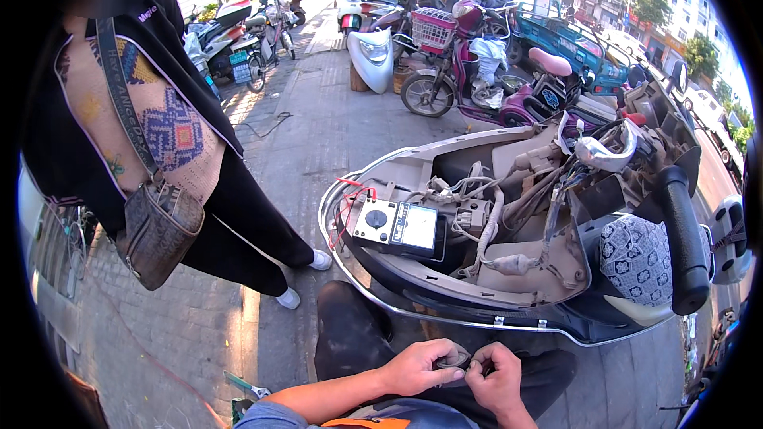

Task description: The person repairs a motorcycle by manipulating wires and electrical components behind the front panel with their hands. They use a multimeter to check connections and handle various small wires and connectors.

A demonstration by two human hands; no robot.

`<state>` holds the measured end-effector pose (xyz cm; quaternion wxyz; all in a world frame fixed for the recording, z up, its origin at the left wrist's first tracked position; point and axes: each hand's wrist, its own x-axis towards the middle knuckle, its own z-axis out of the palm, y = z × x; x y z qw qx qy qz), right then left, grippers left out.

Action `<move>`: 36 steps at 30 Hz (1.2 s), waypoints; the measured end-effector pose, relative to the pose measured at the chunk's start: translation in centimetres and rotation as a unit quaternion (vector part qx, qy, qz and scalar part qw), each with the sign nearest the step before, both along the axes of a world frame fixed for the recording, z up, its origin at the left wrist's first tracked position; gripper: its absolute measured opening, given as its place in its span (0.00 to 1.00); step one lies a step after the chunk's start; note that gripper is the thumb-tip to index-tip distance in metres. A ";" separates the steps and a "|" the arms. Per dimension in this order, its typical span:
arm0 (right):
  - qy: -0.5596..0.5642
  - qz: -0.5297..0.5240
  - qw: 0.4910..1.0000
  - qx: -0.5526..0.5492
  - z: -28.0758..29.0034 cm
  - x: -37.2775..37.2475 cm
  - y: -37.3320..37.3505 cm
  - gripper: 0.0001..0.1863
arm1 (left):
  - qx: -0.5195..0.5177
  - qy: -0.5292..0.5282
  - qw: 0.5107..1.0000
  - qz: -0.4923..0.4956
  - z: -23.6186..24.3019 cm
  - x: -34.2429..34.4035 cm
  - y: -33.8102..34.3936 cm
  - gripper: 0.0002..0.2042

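Observation:
At the bottom centre, my left hand (421,367) is closed on a small dark looped object (451,359), too small to identify surely. My right hand (494,377) pinches the same object just to the right, its fingers curled. Both are over my lap, below an opened scooter body (517,302) with exposed wiring and connectors. A meter (373,222) with a dial, pale display and red leads rests on the scooter body's left part. A patterned cloth-covered piece (634,258) sits beside the black handlebar grip (683,234). A wrench (258,389) lies low at the left, beside my forearm.
Another person (143,151) stands at the left with a shoulder bag, feet near the scooter. Behind are a white scooter panel (369,59), parked scooters (509,103) and a blue cargo tricycle (568,48). A cable (258,129) lies on the pavement (294,151).

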<state>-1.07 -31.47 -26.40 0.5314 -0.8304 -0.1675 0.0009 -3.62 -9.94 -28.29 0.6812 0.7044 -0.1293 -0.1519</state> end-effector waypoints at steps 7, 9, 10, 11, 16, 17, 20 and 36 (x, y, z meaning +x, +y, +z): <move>-0.027 -0.024 0.999 0.007 -1.0 -1.0 -2.0 0.07 | 0.067 -0.113 0.991 0.004 1.1 0.6 -1.9 0.17; -0.002 -0.021 1.000 0.024 -1.2 -1.3 -2.8 0.07 | 0.081 -0.142 0.987 0.002 1.2 0.7 -2.3 0.17; 0.012 -0.018 0.999 0.032 -1.3 -1.4 -3.0 0.07 | 0.105 -0.154 0.982 0.013 1.1 0.8 -2.4 0.17; -0.005 -0.024 0.999 0.043 -1.3 -1.4 -3.0 0.07 | 0.129 -0.166 0.977 0.025 0.9 1.1 -2.5 0.17; 0.107 -0.052 0.981 0.155 -1.4 -2.3 -3.6 0.05 | 0.187 -0.104 0.977 -0.025 -0.9 1.6 -2.1 0.18; 0.106 -0.054 0.979 0.166 -1.7 -2.0 -3.9 0.05 | 0.170 -0.085 0.981 -0.046 -1.1 1.8 -1.9 0.18; 0.131 -0.052 0.971 0.190 -2.5 -1.1 -5.3 0.05 | 0.118 -0.080 0.986 -0.081 -1.2 2.1 -2.0 0.16; 0.159 -0.097 0.959 0.212 -1.9 -2.7 -5.9 0.04 | 0.142 -0.277 0.950 0.042 3.0 1.4 -3.5 0.15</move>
